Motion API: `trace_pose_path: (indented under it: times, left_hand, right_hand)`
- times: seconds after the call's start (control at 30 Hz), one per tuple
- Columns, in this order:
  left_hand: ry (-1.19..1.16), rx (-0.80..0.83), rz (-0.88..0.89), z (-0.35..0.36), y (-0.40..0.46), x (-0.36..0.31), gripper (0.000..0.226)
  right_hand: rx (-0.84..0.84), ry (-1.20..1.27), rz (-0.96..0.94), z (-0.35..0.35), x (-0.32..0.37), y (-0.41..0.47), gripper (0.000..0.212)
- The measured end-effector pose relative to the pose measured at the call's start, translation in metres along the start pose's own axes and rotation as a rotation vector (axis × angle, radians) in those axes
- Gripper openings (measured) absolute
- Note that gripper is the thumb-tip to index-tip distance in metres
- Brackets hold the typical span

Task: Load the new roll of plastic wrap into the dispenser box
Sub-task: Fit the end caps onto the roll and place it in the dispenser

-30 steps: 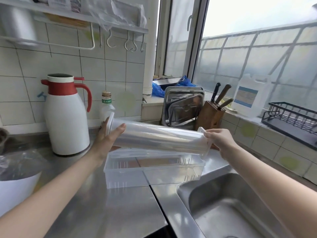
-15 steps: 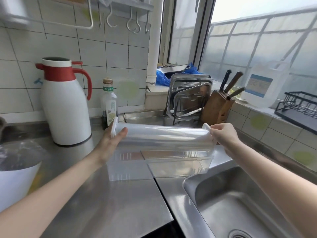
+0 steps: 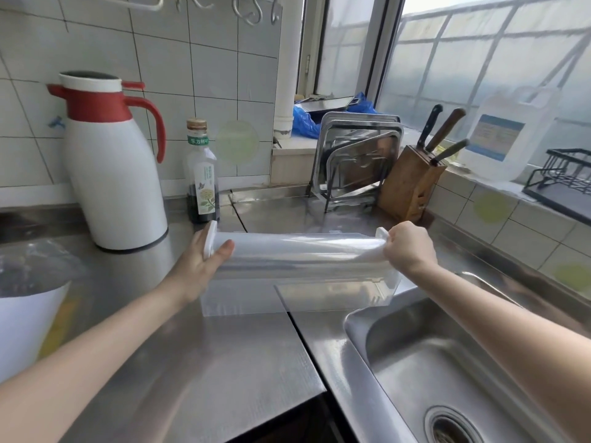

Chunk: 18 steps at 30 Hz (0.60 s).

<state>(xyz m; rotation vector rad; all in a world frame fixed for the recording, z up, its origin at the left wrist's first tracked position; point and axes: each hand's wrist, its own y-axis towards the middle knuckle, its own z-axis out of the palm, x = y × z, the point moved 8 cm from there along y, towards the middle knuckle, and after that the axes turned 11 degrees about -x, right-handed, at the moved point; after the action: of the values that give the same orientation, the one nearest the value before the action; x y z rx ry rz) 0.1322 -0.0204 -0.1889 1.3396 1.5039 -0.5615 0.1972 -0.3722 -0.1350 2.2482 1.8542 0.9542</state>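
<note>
Near right, one steel sink [image 3: 415, 362] with one drain [image 3: 452, 426], set into the steel counter [image 3: 198, 362]. Near left, one white bowl [image 3: 28, 318]. Two bare forearms reach in from the near edge. One roll [image 3: 303, 254] of clear wrap is held level between them, its long axis running left to right, one white end cap [image 3: 210, 239] pointing left and the other [image 3: 382, 233] pointing right. The left hand [image 3: 198, 266] cups the left end, thumb curled over the top of the roll just beside the cap. The right hand [image 3: 409, 247] is closed over the right end, fingers wrapped round it. The roll sits at the open top of one clear dispenser box [image 3: 303, 292], which rests on the counter at the sink's far left corner, parallel to the roll; whether the roll touches the box cannot be told. Farther left, one white and red jug [image 3: 112, 167] and one bottle [image 3: 202, 174]. Far centre, a rack of steel trays [image 3: 358, 161]. Far right, one knife block [image 3: 412, 183] with three handles showing, one white canister [image 3: 505, 135], one black wire rack [image 3: 563, 177]
</note>
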Motion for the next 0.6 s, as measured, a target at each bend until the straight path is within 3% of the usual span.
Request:
trace_pose_path:
  times: [0.1, 0.23, 0.6]
  left_hand:
    - [0.072, 0.006, 0.026, 0.001, 0.0, 0.007, 0.089]
    - [0.152, 0.013, 0.043, -0.001, 0.001, 0.012, 0.092]
    - [0.348, 0.046, 0.037, 0.003, -0.003, 0.024, 0.089]
  right_hand:
    - [-0.04, -0.068, -0.08, 0.001, 0.008, -0.006, 0.013]
    - [-0.067, -0.107, -0.176, 0.001, 0.015, -0.011, 0.028]
    - [-0.03, -0.213, -0.293, 0.012, 0.014, -0.014, 0.018]
